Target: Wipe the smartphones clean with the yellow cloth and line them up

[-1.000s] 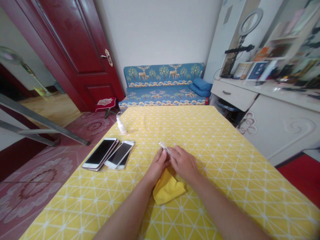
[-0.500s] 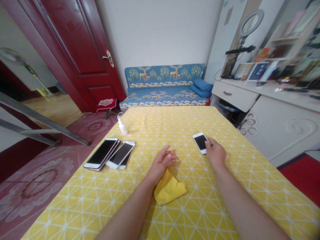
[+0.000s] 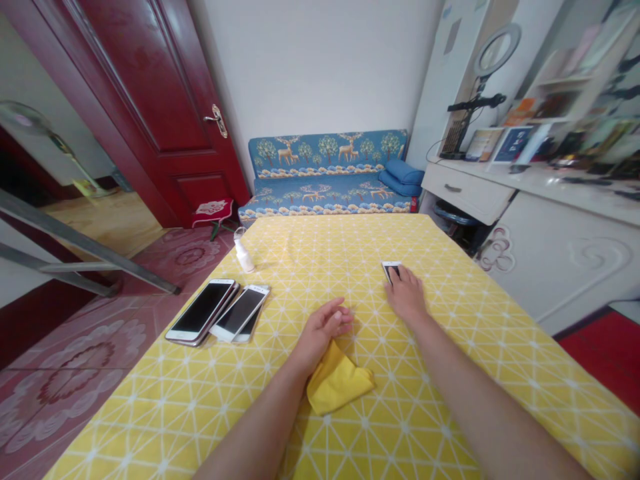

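Note:
My right hand (image 3: 407, 293) lies over a white phone (image 3: 391, 267) on the yellow patterned tablecloth (image 3: 320, 253), fingers spread; only the phone's top end shows. Nearer the middle, my left hand (image 3: 325, 328) rests with curled, parted fingers. A folded yellow cloth (image 3: 340, 380) lies beneath and beside its palm; whether the hand grips it is hidden. To the left lie a large phone (image 3: 203, 310) on top of another, and a white phone (image 3: 241, 312) overlapping another one. Behind them stands a small white spray bottle (image 3: 244, 255).
A blue sofa bench (image 3: 325, 190) with deer print stands beyond the table's far edge. On the right is a white dresser (image 3: 470, 190) with a ring light (image 3: 497, 50). A red stool (image 3: 213, 210) stands by the red door (image 3: 160, 100).
My right hand has moved from the phone's right edge onto its screen, fingers now spread and covering most of it. My left hand and the cloth have stayed nearly still.

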The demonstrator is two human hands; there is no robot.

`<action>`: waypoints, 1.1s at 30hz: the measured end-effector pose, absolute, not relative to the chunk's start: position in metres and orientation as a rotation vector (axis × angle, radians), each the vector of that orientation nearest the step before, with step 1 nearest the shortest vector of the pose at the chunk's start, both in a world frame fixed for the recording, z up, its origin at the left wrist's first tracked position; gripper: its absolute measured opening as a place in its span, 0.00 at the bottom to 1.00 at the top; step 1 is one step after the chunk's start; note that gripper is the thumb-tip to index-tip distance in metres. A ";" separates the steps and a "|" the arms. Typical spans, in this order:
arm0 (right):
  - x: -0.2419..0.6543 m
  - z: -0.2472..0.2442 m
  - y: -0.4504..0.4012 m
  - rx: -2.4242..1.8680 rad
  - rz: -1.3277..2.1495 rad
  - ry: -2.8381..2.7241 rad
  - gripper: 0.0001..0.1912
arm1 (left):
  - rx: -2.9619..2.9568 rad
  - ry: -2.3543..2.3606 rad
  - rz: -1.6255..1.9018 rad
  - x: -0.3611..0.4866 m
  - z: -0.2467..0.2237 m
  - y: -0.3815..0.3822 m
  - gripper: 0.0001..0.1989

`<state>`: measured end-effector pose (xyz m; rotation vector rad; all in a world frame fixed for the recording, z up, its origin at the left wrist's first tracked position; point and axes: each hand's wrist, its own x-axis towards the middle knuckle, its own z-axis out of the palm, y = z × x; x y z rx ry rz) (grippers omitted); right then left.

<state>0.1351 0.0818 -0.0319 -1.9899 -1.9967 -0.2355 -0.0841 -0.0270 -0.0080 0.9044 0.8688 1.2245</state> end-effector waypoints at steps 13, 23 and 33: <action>0.126 -0.032 0.134 -1.950 -0.231 -2.054 0.26 | 0.921 0.859 1.217 -0.083 -0.007 -0.027 0.21; 0.109 -0.013 0.099 -1.655 0.110 -1.899 0.31 | 0.800 0.755 1.264 -0.084 -0.006 -0.022 0.22; 0.047 0.031 -0.071 -1.311 0.590 -2.315 0.19 | 0.758 0.803 1.499 -0.091 -0.012 -0.015 0.19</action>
